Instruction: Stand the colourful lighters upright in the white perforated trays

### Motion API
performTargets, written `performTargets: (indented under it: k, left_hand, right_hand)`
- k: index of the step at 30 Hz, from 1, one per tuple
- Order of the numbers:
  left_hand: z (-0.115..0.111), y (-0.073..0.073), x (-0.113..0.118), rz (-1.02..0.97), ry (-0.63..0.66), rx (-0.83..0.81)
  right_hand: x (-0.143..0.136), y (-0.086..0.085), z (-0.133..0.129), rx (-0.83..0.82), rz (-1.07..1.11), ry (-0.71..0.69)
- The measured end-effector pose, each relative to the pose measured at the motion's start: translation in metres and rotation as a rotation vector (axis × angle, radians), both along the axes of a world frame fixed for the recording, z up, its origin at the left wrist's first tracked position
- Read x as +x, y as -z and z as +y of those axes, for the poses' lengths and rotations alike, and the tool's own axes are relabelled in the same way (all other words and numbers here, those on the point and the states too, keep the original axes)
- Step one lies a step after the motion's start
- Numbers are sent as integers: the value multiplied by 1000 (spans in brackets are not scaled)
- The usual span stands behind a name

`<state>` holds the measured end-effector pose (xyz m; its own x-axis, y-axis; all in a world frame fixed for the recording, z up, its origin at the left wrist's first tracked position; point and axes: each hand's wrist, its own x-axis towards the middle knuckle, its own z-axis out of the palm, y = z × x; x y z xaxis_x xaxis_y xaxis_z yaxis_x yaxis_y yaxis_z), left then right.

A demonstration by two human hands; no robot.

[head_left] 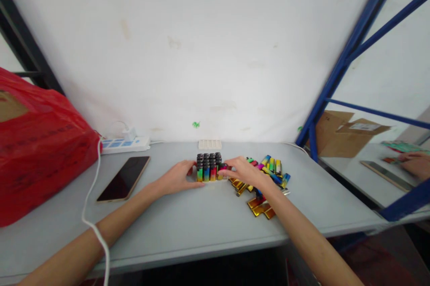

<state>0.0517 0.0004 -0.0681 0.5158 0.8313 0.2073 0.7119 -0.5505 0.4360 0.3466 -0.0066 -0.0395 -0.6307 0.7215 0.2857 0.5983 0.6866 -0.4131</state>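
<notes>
Several lighters [210, 170] with black tops and rainbow-coloured bodies stand upright in close rows near the middle of the table. A thin white edge, apparently a tray [211, 181], shows beneath them. My left hand [181, 175] is around the left side of this block, thumb along its front lower corner and fingers at its side. At the right front, my right hand [242, 171] pinches a red lighter [223, 167] by its upper part, partly covered by the fingers. Beside and under my right forearm lies a loose pile of shiny lighters [258, 207], gold and multicoloured.
A white gridded tray [210, 144] lies against the wall. On the left are a phone [124, 178], a power strip [126, 144], a red bag [43, 151] and a white cable [90, 223] crossing over my left forearm. A blue frame [312, 140] bounds the right; beyond it is another person's hand [416, 165].
</notes>
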Motion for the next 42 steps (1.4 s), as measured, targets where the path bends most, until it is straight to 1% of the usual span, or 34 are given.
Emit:
performTargets:
  k: [7,11,13,16,17,19,21,22,24,26,28,30,34,38,42]
  left_hand:
    - [2,3,0,-8,-7,16]
    - [-1,-1,1,5,-14,17]
    - [-2,-3,1,17,-22,12]
    - [-3,-4,1,32,-24,6]
    - [-2,-4,1,36,-23,6]
    - [-1,-4,1,47,-22,6]
    - [0,-3,1,56,-25,6]
    - [0,-3,1,57,-26,3]
    - [1,-2,1,47,-27,-7]
    - [2,-1,1,30,-34,-18]
    - [2,-1,1,18,-34,-23]
    - [2,-1,1,16,-31,-20]
    - [2,-4,1,18,-18,-33]
    - [4,-6,-1,31,-18,-75]
    - [7,-9,-8,66,-34,-6]
  right_hand:
    - [-11,-4,-6,29,-77,16]
    - [-7,-5,-6,-36,-56,-34]
    - [-6,-2,-5,3,-91,9]
    - [-10,5,-4,131,-186,142]
    - [-12,7,-3,147,-207,151]
    - [-11,8,-1,122,-213,107]
    - [-3,5,3,80,-173,71]
    - [4,3,7,72,-142,85]
    - [23,0,16,86,-94,168]
    - [44,1,28,111,-94,277]
    - [62,7,40,111,-136,361]
    - [74,15,49,85,-192,386]
    - [81,27,57,11,-259,350]
    - [80,31,60,28,-203,333]
    - [80,33,63,12,-187,268]
